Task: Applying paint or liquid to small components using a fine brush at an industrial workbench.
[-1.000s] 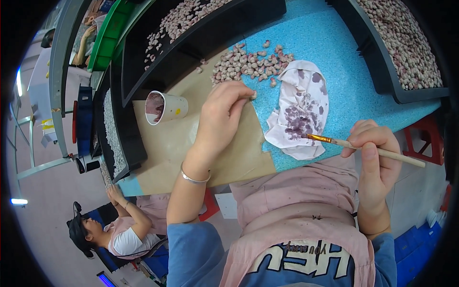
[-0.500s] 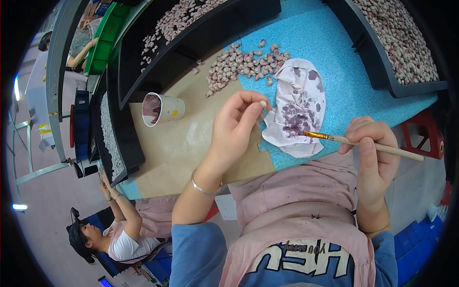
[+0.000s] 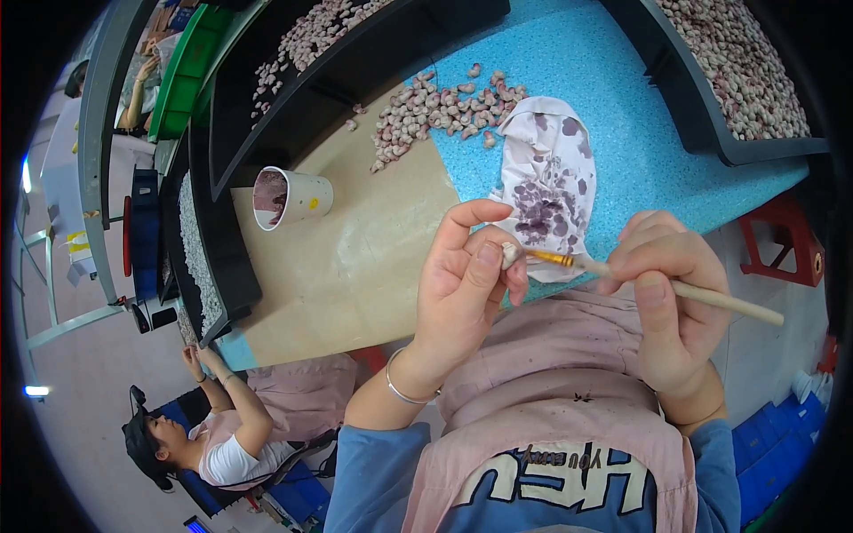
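Note:
Between the thumb and fingers of my left hand (image 3: 462, 289) is a small pale bulb-shaped piece (image 3: 510, 255). My right hand (image 3: 671, 298) grips a thin wooden paintbrush (image 3: 729, 301), whose bristle end is at or very near the piece; whether they touch I cannot tell. Just beyond both hands lies a crumpled white cloth (image 3: 567, 160) blotched with dark purple. Farther off, a loose pile of small whitish and purple-pink pieces (image 3: 435, 114) covers part of the table. To the left, a paper cup (image 3: 308, 195) with purple paint inside stands tilted in view.
Black trays hold many similar pieces (image 3: 737, 71) at the far right and far left. Another black tray (image 3: 233, 293) at the left holds small white bits. Brown sheeting (image 3: 355, 266) covers part of the blue table. A co-worker (image 3: 235, 413) sits at the lower left; a red stool (image 3: 782, 240) stands right.
My left hand has come nearer and turned, showing the piece. My right hand has brought the brush off the cloth and over to that piece.

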`<move>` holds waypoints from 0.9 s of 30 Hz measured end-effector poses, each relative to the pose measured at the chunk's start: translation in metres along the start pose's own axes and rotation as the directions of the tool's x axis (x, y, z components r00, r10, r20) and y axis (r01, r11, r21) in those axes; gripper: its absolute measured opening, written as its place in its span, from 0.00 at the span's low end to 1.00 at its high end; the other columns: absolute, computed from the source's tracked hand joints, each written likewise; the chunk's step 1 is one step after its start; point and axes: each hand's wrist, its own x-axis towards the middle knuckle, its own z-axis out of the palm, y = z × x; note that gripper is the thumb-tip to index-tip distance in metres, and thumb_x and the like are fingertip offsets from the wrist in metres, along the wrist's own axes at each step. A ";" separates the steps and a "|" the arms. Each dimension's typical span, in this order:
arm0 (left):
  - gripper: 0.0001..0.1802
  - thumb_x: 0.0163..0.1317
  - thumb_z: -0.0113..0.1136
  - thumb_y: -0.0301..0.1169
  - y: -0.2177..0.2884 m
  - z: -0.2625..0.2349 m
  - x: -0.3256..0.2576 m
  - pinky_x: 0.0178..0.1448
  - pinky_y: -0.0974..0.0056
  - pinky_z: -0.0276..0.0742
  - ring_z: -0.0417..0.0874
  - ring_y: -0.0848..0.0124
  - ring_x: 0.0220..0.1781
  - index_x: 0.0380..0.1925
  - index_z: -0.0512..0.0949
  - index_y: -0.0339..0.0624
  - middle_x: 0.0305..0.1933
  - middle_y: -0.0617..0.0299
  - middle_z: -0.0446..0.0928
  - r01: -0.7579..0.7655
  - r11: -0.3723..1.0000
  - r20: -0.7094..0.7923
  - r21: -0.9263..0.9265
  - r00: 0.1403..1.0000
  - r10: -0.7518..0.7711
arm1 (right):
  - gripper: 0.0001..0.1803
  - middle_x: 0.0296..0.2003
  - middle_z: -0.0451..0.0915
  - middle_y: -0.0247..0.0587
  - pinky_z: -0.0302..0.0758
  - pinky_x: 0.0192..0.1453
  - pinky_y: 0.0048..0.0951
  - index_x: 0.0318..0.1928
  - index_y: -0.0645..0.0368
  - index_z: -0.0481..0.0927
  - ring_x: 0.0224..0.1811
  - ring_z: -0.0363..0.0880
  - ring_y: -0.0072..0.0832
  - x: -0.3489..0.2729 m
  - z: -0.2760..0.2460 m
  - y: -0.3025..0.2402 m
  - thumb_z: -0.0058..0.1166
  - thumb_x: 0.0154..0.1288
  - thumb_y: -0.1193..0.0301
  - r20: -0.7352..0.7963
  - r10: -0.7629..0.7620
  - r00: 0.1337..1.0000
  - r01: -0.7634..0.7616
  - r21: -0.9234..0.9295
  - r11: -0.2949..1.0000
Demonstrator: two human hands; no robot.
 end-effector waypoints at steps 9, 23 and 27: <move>0.20 0.66 0.47 0.33 -0.005 0.001 -0.003 0.31 0.75 0.66 0.69 0.78 0.27 0.53 0.55 0.42 0.28 0.65 0.69 -0.024 1.000 -0.033 -0.010 0.999 0.023 | 0.04 0.24 0.75 0.39 0.65 0.32 0.26 0.30 0.63 0.75 0.25 0.68 0.27 0.001 0.000 -0.008 0.47 0.58 0.76 0.028 -0.046 0.999 0.048 -0.085 0.995; 0.21 0.65 0.47 0.35 -0.011 -0.002 -0.001 0.32 0.75 0.64 0.68 0.79 0.28 0.53 0.54 0.41 0.27 0.65 0.68 -0.200 0.945 -0.031 0.257 0.976 0.215 | 0.03 0.24 0.75 0.40 0.66 0.33 0.29 0.29 0.62 0.76 0.25 0.70 0.31 0.000 -0.005 -0.012 0.50 0.54 0.77 -0.076 0.052 0.996 -0.058 -0.083 0.995; 0.19 0.66 0.45 0.31 -0.012 -0.001 -0.002 0.33 0.75 0.65 0.69 0.79 0.29 0.53 0.54 0.41 0.28 0.64 0.69 -0.164 0.972 -0.047 0.169 0.984 0.174 | 0.03 0.24 0.75 0.39 0.66 0.33 0.30 0.29 0.62 0.76 0.26 0.70 0.32 0.002 0.000 -0.015 0.50 0.54 0.77 0.037 -0.037 0.999 0.041 -0.118 0.992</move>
